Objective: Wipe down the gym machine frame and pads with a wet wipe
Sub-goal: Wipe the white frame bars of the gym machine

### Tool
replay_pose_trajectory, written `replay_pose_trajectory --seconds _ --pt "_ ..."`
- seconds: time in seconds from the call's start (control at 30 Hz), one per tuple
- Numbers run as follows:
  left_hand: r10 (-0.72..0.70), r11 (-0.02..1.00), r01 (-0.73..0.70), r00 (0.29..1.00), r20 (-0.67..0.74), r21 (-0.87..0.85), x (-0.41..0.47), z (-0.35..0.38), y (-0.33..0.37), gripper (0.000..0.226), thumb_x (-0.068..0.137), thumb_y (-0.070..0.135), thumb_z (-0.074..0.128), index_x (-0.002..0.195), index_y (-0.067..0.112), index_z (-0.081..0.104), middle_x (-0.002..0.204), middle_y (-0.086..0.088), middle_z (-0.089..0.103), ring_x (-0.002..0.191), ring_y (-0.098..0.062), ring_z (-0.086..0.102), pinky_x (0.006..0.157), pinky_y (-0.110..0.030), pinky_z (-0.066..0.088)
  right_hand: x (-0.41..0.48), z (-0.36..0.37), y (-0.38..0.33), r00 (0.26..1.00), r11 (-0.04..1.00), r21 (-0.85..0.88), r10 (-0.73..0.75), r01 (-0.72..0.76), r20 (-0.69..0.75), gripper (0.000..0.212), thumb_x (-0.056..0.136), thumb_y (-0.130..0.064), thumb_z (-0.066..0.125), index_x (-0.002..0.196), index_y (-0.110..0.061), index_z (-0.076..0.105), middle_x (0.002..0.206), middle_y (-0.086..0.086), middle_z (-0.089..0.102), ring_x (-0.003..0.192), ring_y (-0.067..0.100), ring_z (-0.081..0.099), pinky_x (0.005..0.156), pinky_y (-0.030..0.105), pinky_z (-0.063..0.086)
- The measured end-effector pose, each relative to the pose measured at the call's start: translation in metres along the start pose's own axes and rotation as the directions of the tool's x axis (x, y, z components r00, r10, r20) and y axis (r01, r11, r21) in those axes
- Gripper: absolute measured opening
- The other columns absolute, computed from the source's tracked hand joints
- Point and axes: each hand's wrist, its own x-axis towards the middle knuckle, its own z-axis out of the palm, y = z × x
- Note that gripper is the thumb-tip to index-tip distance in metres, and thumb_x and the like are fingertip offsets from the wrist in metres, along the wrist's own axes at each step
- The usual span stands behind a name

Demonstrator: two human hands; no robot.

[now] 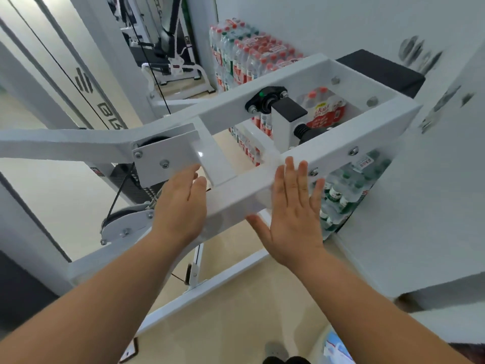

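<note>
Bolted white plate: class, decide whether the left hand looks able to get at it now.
Likely yes: the left hand is open, its fingertips right by the bolted white plate, with nothing between them.

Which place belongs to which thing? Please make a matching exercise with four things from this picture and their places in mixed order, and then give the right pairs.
Things:
1. left hand
2. right hand
3. black pad
4. water bottle packs

Places:
A. stacked beyond the frame
B. flat on the near bar
C. at the frame's far right end
D. beside the bolted pulley plate

Pairs: 1-D, 2-B, 3-C, 4-A
</note>
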Motion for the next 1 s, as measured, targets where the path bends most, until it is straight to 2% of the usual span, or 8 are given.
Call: replay_pose_trajectory --seconds 0.23,0.5,0.6,0.7,0.73,0.8,0.87,1.0 --pt "-0.076 0.933 0.098 0.994 0.077 -0.346 -0.004 -0.012 -0.006 0.048 0.093 0.047 0.033 0.131 0.036 0.059 0.127 0.012 0.061 0.122 -0.015 0.054 0.112 -0.049 0.039 -0.046 0.023 -0.078 0.999 0.906 0.421 -0.039 0.045 -0.024 0.096 0.101 -0.065 0.032 0.158 0.006 0.003 0.169 0.020 -0.011 0.157 0.032 -0.008 0.127 0.050 0.008" --pt "-0.031 0.949 0.057 0.996 0.088 -0.312 -0.004 -0.010 -0.006 0.043 0.094 0.043 0.032 0.121 0.033 0.065 0.122 0.008 0.063 0.116 -0.013 0.056 0.109 -0.041 0.041 -0.037 0.038 -0.146 0.963 0.689 0.689 0.264 -0.225 0.051 0.100 0.094 -0.077 0.014 0.154 -0.006 -0.025 0.161 0.014 -0.037 0.151 0.027 -0.031 0.123 0.042 -0.017" --pt "-0.057 0.933 0.108 0.986 0.156 -0.344 -0.003 -0.013 -0.007 0.036 0.100 0.037 0.035 0.118 0.033 0.067 0.122 0.008 0.064 0.114 -0.013 0.056 0.099 -0.028 0.043 -0.021 0.034 -0.135 0.904 0.568 0.759 0.424 -0.317 0.059 0.098 0.091 -0.080 0.005 0.152 -0.010 -0.025 0.162 0.008 -0.035 0.150 0.019 -0.034 0.121 0.040 -0.023" --pt "-0.054 0.942 0.125 0.972 0.227 -0.311 -0.003 -0.016 -0.007 0.030 0.104 0.026 0.039 0.117 0.034 0.064 0.115 0.015 0.061 0.104 0.004 0.056 0.078 -0.014 0.040 -0.012 0.028 -0.112 0.849 0.536 0.771 0.528 -0.343 0.011 0.079 0.102 -0.053 0.020 0.160 -0.003 0.001 0.170 0.014 -0.005 0.156 0.021 -0.013 0.126 0.037 -0.009" --pt "-0.062 0.942 0.134 0.970 0.236 -0.306 -0.003 -0.016 -0.007 0.029 0.103 0.025 0.041 0.117 0.035 0.064 0.111 0.018 0.060 0.099 0.006 0.056 0.076 -0.014 0.042 -0.012 0.027 -0.104 0.835 0.574 0.754 0.546 -0.320 -0.061 0.069 0.102 -0.039 0.027 0.159 0.000 0.018 0.166 0.019 0.018 0.154 0.026 0.010 0.126 0.039 0.008" --pt "-0.069 0.945 0.137 0.971 0.228 -0.297 -0.003 -0.014 -0.008 0.027 0.099 0.028 0.045 0.116 0.036 0.064 0.109 0.018 0.058 0.104 -0.004 0.057 0.087 -0.026 0.047 -0.016 0.031 -0.088 0.799 0.643 0.723 0.560 -0.251 -0.221 0.052 0.100 -0.017 0.040 0.148 0.002 0.046 0.126 0.015 0.056 0.117 0.028 0.048 0.103 0.035 0.040" --pt "-0.052 0.950 0.114 0.975 0.214 -0.291 -0.004 -0.012 -0.010 0.029 0.092 0.036 0.047 0.114 0.038 0.065 0.112 0.018 0.058 0.111 -0.010 0.056 0.100 -0.038 0.046 -0.016 0.029 -0.079 0.795 0.625 0.750 0.559 -0.217 -0.236 0.043 0.098 -0.011 0.054 0.140 -0.001 0.057 0.096 0.000 0.055 0.088 0.014 0.049 0.080 0.023 0.042" --pt "0.007 0.975 0.031 0.986 0.167 -0.222 -0.003 -0.007 -0.011 0.031 0.088 0.043 0.046 0.114 0.041 0.063 0.119 0.018 0.055 0.119 -0.011 0.051 0.109 -0.045 0.041 -0.010 0.019 -0.073 0.745 0.431 0.865 0.659 -0.258 -0.106 0.021 0.092 -0.013 0.071 0.111 -0.012 0.062 0.065 -0.010 0.054 0.066 0.010 0.053 0.061 0.010 0.038"
